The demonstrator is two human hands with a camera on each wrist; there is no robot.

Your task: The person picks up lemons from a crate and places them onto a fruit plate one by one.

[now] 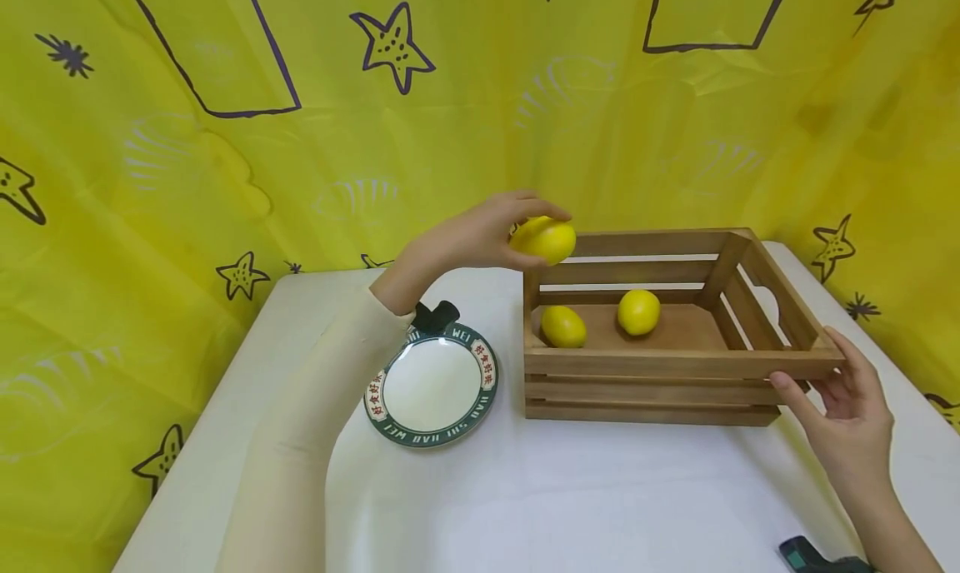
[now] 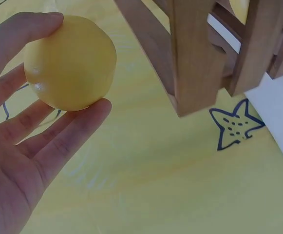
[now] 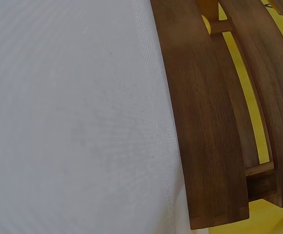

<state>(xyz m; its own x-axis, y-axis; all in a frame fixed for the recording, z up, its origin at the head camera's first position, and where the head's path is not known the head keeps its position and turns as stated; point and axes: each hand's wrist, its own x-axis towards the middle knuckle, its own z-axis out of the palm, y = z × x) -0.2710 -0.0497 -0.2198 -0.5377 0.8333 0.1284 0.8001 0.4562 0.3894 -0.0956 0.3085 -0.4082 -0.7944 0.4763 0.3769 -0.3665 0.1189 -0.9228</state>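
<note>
My left hand (image 1: pixel 480 233) holds a yellow lemon (image 1: pixel 546 240) between thumb and fingers, raised over the back left corner of a slatted wooden crate (image 1: pixel 660 363). In the left wrist view the lemon (image 2: pixel 73 63) sits at the fingertips, apart from the crate (image 2: pixel 195 73). Inside the crate lie two more lemons, one at the front left (image 1: pixel 564 326) and another near the middle (image 1: pixel 639 312). My right hand (image 1: pixel 855 415) grips the crate's front right corner, thumb on the front slat. The right wrist view shows the crate's slats (image 3: pixel 204 112), but no hand.
Left of the crate, a round plate (image 1: pixel 438 436) with a green lettered rim lies on the white table (image 1: pixel 480 506), partly behind my left sleeve. A yellow patterned curtain (image 1: pixel 465 140) hangs behind the table. Black straps show at both wrists.
</note>
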